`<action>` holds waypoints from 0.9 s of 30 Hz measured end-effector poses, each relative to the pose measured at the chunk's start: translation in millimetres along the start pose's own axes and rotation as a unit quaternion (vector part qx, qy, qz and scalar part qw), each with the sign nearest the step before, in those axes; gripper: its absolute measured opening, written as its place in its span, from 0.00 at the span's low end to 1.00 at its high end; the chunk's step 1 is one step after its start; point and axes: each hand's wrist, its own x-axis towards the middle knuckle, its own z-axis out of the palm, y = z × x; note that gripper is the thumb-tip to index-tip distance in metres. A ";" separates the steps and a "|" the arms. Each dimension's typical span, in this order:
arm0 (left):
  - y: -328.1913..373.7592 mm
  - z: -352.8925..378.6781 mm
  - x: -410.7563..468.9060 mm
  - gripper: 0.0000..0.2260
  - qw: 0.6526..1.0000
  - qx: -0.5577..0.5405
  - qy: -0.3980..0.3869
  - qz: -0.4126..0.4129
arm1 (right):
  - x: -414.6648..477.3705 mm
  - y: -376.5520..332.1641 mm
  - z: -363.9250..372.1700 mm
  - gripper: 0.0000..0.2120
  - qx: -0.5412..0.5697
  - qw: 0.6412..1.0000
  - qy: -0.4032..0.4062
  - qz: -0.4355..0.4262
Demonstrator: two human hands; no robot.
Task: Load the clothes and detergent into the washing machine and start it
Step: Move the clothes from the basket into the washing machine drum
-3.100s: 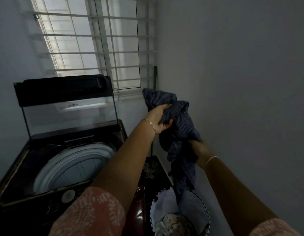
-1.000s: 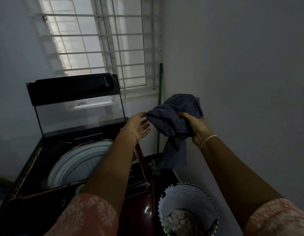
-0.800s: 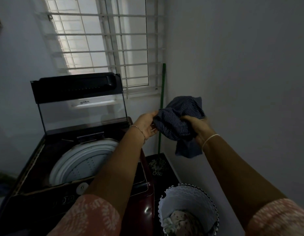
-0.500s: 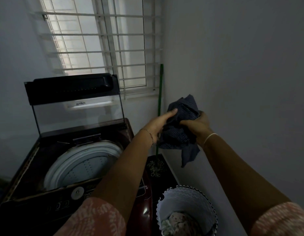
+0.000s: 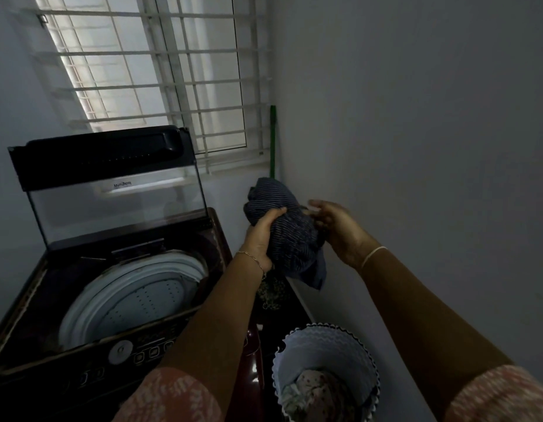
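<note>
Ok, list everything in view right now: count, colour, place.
washing machine: one, dark, left
drum: one, white, inside the machine
lid: one, clear with dark frame, raised behind drum
garment: one, dark blue striped, bunched right of machine
basket: one, white, bottom centre
clothes: number unclear, pale, in the basket
window grille: one, white, behind machine
pole: one, green, corner by window
left hand: grips the garment
right hand: fingers relaxed, beside the garment
</note>
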 end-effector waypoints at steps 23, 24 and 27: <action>-5.2 3.5 9.7 0.18 0.991 -0.074 -0.104 -0.044 | 20.1 55.6 -12.1 0.30 0.275 0.959 0.034 0.064; -6.0 4.9 11.7 0.18 0.992 -0.061 -0.098 -0.045 | 21.2 54.2 -9.4 0.30 0.277 0.958 0.037 0.066; -2.3 9.3 15.6 0.18 0.995 -0.023 -0.081 -0.057 | 23.3 52.2 -3.3 0.29 0.289 0.954 0.034 0.073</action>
